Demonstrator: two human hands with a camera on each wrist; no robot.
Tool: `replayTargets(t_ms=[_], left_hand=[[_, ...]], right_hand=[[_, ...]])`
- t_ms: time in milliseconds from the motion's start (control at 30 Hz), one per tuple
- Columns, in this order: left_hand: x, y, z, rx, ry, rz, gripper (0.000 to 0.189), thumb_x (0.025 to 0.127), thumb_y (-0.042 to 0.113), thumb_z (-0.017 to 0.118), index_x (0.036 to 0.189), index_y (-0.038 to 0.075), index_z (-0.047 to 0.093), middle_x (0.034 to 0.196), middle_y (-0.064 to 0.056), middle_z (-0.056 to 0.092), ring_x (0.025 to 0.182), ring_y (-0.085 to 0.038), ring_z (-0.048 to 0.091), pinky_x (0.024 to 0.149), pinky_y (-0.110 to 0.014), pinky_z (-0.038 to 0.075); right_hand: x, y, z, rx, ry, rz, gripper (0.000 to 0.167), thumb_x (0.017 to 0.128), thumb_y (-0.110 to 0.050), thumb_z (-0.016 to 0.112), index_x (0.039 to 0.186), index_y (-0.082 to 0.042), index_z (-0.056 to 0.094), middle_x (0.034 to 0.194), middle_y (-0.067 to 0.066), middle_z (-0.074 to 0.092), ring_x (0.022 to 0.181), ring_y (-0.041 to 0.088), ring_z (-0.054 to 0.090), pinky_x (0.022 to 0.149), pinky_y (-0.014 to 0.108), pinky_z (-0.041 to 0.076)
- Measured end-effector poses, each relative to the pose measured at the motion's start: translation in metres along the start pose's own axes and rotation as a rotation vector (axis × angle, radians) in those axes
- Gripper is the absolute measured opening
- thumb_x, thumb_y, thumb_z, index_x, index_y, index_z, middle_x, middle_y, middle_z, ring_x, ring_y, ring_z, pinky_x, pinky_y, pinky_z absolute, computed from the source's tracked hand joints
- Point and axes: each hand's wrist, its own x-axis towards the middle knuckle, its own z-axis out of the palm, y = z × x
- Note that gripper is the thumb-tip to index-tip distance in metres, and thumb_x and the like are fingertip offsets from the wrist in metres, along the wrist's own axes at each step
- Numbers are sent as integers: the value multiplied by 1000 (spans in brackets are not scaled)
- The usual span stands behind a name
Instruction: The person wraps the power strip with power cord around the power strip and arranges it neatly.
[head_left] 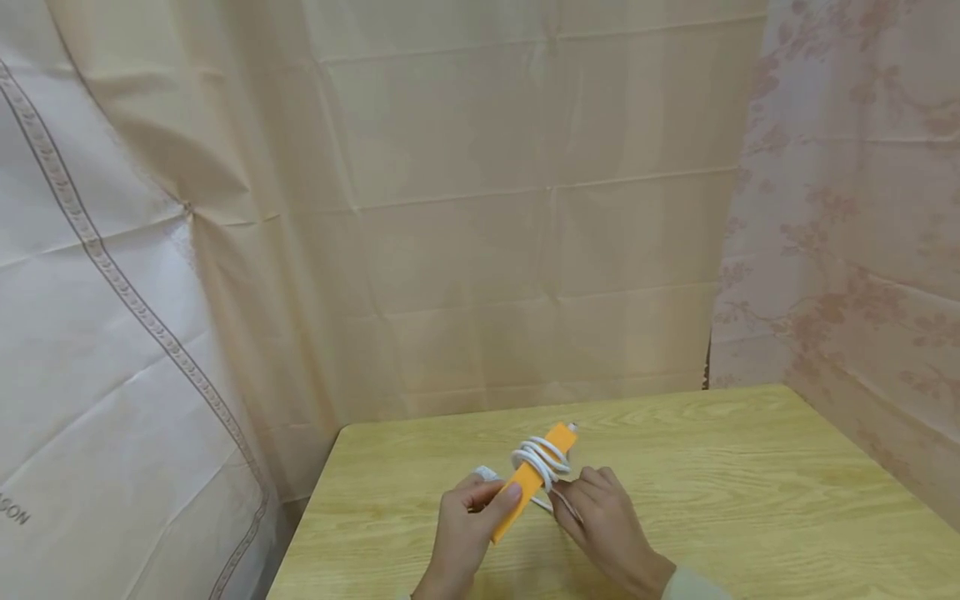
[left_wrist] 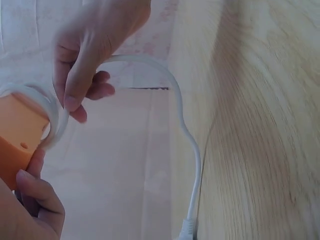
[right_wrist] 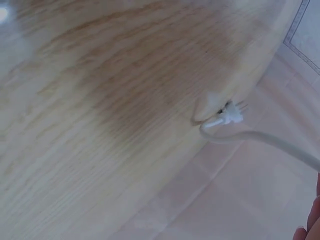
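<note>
Nearest the head camera, an orange bar (head_left: 528,477) is gripped near its lower end by the fingers of the left hand (head_left: 461,531), above the worktop (head_left: 750,483). White cord (head_left: 537,456) is looped around the bar's upper half; the right hand (head_left: 603,518) is held just beside it.

From the left wrist, the cord is seen pinched between the right thumb and fingers, its free length curving down to a plug (left_wrist: 187,229).

From the right wrist, the plug's prongs are shown; whether the worktop is touched cannot be told.
</note>
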Motion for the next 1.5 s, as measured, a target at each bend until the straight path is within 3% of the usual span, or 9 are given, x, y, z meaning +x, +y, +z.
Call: replayTargets(t_ms=[200, 533, 867, 1000, 1167, 1333, 1500], left_hand=[[8, -8, -9, 79, 110, 48, 21, 89, 25, 83, 95, 5, 82, 77, -2, 55, 65, -9, 49, 52, -19, 38], [14, -20, -19, 260, 169, 104, 31, 86, 34, 85, 93, 4, 81, 74, -3, 49, 65, -12, 51, 50, -19, 40], [13, -31, -20, 587, 231, 224, 38, 84, 48, 83, 89, 10, 80, 74, 6, 44, 63, -7, 45, 53, -22, 41], [12, -32, -22, 706, 230, 241, 40, 86, 52, 80, 79, 13, 75, 73, 7, 41, 61, -6, 40, 53, -22, 35], [11, -33, -28, 825, 181, 234, 45, 86, 56, 78, 76, 13, 72, 72, 7, 40, 59, -6, 36, 53, -22, 32], [11, -36, -34, 879, 135, 225, 48, 85, 57, 77, 78, 9, 74, 71, 7, 40, 58, -5, 37, 51, -22, 33], [12, -39, -40, 923, 138, 188, 48, 83, 57, 78, 78, 9, 75, 71, 7, 40, 57, -7, 36, 51, -23, 31]], right_hand=[[-5, 0, 1, 30, -17, -40, 33, 108, -30, 54, 91, -12, 76, 73, -13, 64, 66, 4, 43, 67, 21, 34], [-11, 0, 1, 46, -93, -68, 30, 107, -30, 54, 100, -12, 77, 80, -14, 66, 73, 4, 42, 71, 19, 32], [-11, 0, -3, 82, -225, -96, 19, 104, -25, 62, 101, -12, 76, 81, -15, 63, 76, 5, 42, 72, 19, 33], [-10, 1, -6, 81, -254, -87, 19, 104, -25, 63, 101, -12, 77, 84, -14, 65, 77, 4, 42, 71, 20, 34], [-10, 1, -7, 80, -275, -94, 9, 96, -22, 73, 96, -15, 77, 83, -16, 64, 77, 3, 38, 71, 20, 33], [-11, 3, -6, 94, -286, -108, 6, 93, -22, 77, 89, -19, 75, 82, -18, 62, 76, 3, 35, 71, 20, 31], [-11, 4, -6, 111, -298, -112, 8, 96, -24, 74, 90, -20, 75, 85, -18, 64, 76, 2, 36, 72, 19, 31]])
